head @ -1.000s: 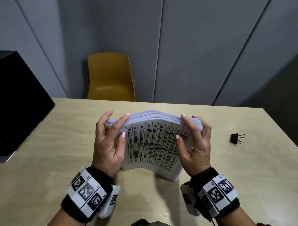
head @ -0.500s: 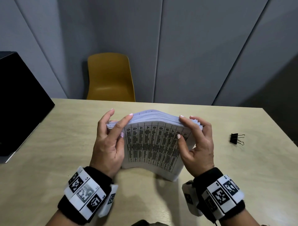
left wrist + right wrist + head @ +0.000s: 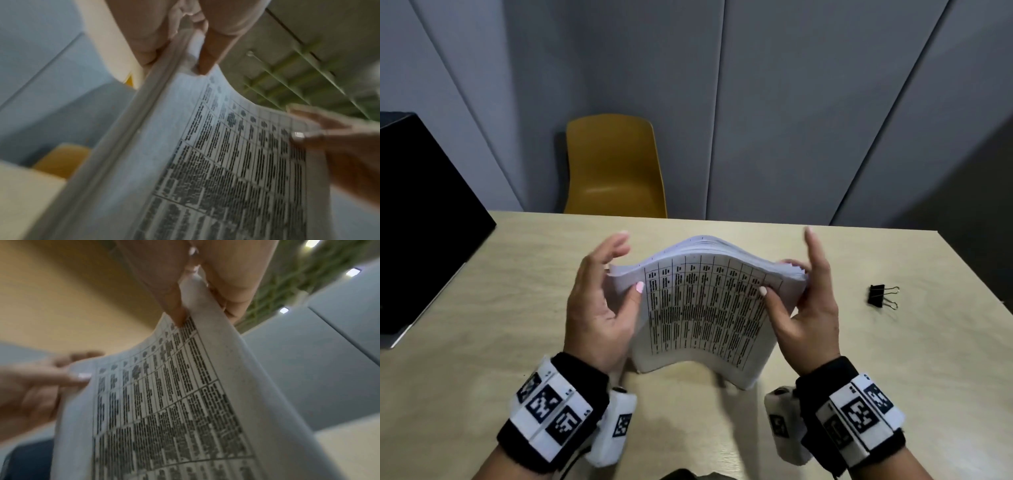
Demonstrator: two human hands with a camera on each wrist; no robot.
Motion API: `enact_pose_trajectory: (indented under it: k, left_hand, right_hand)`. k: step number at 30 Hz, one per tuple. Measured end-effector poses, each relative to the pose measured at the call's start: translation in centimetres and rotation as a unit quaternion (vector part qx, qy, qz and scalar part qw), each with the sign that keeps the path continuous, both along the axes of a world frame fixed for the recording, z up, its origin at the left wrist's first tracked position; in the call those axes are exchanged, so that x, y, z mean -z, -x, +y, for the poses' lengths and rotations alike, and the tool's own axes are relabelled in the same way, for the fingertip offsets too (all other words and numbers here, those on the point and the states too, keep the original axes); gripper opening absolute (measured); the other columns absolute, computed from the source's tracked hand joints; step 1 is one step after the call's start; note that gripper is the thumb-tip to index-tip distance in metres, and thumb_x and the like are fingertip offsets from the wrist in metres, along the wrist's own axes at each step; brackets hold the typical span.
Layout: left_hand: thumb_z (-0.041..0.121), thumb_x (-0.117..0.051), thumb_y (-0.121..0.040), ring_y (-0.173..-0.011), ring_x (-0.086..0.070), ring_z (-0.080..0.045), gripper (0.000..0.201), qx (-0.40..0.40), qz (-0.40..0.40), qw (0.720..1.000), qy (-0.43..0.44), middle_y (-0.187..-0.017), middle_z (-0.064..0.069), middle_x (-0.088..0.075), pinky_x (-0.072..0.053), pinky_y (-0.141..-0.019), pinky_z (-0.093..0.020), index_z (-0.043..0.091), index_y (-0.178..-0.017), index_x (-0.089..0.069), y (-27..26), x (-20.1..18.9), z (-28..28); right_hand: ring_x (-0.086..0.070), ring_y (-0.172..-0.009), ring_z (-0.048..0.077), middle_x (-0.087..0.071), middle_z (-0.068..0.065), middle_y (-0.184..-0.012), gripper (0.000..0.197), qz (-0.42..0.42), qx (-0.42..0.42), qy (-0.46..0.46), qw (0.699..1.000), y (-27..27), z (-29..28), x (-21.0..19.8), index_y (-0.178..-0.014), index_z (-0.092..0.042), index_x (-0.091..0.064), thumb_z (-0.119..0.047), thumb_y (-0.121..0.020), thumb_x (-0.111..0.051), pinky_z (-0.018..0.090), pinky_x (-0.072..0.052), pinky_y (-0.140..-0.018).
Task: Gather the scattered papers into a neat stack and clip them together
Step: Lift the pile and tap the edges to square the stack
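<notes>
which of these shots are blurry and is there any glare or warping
Head view: mostly sharp, slight motion smear on the right hand fingers; wide-angle bends the wall panels; soft shadow under the paper stack. Left wrist view: blurred throughout, print smeared. Right wrist view: soft too, bright ceiling lights glaring at top right.

The room is evenly and softly lit from above; in the right wrist view small bright ceiling lamps (image 3: 352,272) flare white. On the tabletop (image 3: 482,308) a soft shadow lies under the curved stack of papers (image 3: 705,308) and the wrists. The head view is fairly sharp at its middle, though the raised fingers (image 3: 812,246) of the right hand smear with motion, and the wall panels (image 3: 791,102) lean outward toward the edges. Both wrist views are blurred and grainy: the printed table smudges, and the fingers near the lens are out of focus.
</notes>
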State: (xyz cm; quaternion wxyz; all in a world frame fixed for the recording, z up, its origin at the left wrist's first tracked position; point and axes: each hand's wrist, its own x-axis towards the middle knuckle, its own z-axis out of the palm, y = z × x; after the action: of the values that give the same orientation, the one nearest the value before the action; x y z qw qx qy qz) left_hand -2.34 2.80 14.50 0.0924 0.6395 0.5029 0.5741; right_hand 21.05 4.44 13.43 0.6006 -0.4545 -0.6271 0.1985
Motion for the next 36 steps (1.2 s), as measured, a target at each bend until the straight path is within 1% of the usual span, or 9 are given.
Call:
enact_pose_trajectory:
  k: [3,6,8,14,18,24,27,29,36]
  left_hand:
    - [0.012,-0.079,-0.067,-0.095,-0.057,0.009,0.065,0.074,-0.180,0.969,0.150,-0.111,0.010,-0.059,-0.046,-0.080,-0.008,0.036,-0.118,-0.046,0.9,1.1,0.8]
    - [0.025,-0.078,-0.071,-0.074,-0.063,0.011,0.019,0.063,-0.167,0.956,0.231,-0.076,0.024,-0.071,-0.050,-0.075,-0.023,0.028,-0.084,-0.064,0.5,2.2,1.4]
    - [0.015,-0.070,-0.081,-0.065,-0.061,0.013,0.017,0.026,-0.158,0.964,0.210,-0.063,0.032,-0.066,-0.051,-0.068,-0.018,0.028,-0.072,-0.063,-0.1,2.0,1.6]
    - [0.000,-0.079,-0.066,-0.070,-0.065,0.008,0.031,0.051,-0.221,0.953,0.201,-0.070,0.026,-0.071,-0.050,-0.064,-0.009,0.022,-0.083,-0.066,0.3,2.2,1.9]
    - [-0.001,-0.071,-0.074,-0.068,-0.065,0.008,0.026,0.034,-0.228,0.955,0.186,-0.069,0.019,-0.071,-0.050,-0.064,-0.008,0.024,-0.081,-0.067,-0.8,2.4,1.8]
    - [-0.001,-0.081,-0.061,-0.075,-0.066,0.000,0.050,0.000,-0.278,0.949,0.148,-0.094,0.002,-0.067,-0.050,-0.064,-0.008,0.011,-0.105,-0.060,-1.3,1.5,2.0]
    - [0.037,-0.085,-0.051,-0.072,-0.060,0.015,0.080,0.014,-0.331,0.939,0.086,-0.097,0.011,-0.057,-0.046,-0.065,-0.004,0.014,-0.118,-0.047,-1.9,0.4,1.3]
    - [0.067,-0.068,-0.051,-0.066,-0.057,0.017,0.089,0.001,-0.353,0.933,0.072,-0.091,0.012,-0.053,-0.042,-0.060,-0.002,0.014,-0.118,-0.046,-2.3,-0.6,1.1]
    - [0.035,-0.057,-0.070,-0.050,-0.055,0.009,0.035,-0.028,-0.398,0.910,0.109,-0.073,0.006,-0.053,-0.040,-0.047,-0.007,0.008,-0.092,-0.054,-2.2,-1.0,2.1]
  right_hand:
    - [-0.064,-0.084,0.007,-0.067,0.005,-0.099,0.083,0.141,-0.117,0.160,0.970,-0.4,0.7,1.0,-0.138,-0.025,-0.033,0.008,-0.073,-0.071,0.025,-0.053,-0.087]
    - [-0.064,-0.072,0.000,-0.073,-0.014,-0.076,0.024,0.085,-0.112,0.206,0.968,0.2,1.5,2.0,-0.092,-0.019,-0.067,-0.002,-0.076,-0.071,0.034,-0.055,-0.076]
    - [-0.063,-0.071,0.000,-0.072,-0.018,-0.073,0.020,0.099,-0.106,0.175,0.974,0.8,1.4,1.7,-0.077,-0.028,-0.072,-0.009,-0.076,-0.068,0.027,-0.055,-0.070]
    - [-0.066,-0.073,-0.002,-0.073,-0.019,-0.075,0.032,0.133,-0.126,0.178,0.967,0.3,1.5,1.7,-0.088,-0.021,-0.066,0.006,-0.072,-0.070,0.015,-0.053,-0.065]
    - [-0.065,-0.069,-0.004,-0.072,-0.020,-0.071,0.034,0.151,-0.114,0.177,0.966,0.7,1.3,1.9,-0.085,-0.023,-0.066,0.009,-0.074,-0.068,0.015,-0.053,-0.064]
    - [-0.066,-0.078,-0.002,-0.073,-0.013,-0.082,0.036,0.172,-0.086,0.162,0.968,0.9,1.0,1.3,-0.096,-0.022,-0.060,-0.014,-0.067,-0.081,0.015,-0.052,-0.070]
    - [-0.060,-0.085,0.000,-0.064,-0.008,-0.094,0.048,0.206,-0.053,0.147,0.966,1.6,0.8,0.0,-0.102,-0.023,-0.057,-0.054,-0.066,-0.061,0.019,-0.050,-0.078]
    - [-0.057,-0.086,0.009,-0.061,-0.003,-0.093,0.058,0.229,-0.029,0.158,0.960,2.1,1.1,-0.6,-0.100,-0.019,-0.059,-0.064,-0.066,-0.047,0.028,-0.047,-0.081]
    - [-0.038,-0.061,0.010,-0.040,-0.014,-0.055,0.034,0.280,0.029,0.175,0.943,2.7,2.1,-1.2,-0.049,-0.026,-0.046,-0.053,-0.066,-0.057,0.028,-0.032,-0.060]
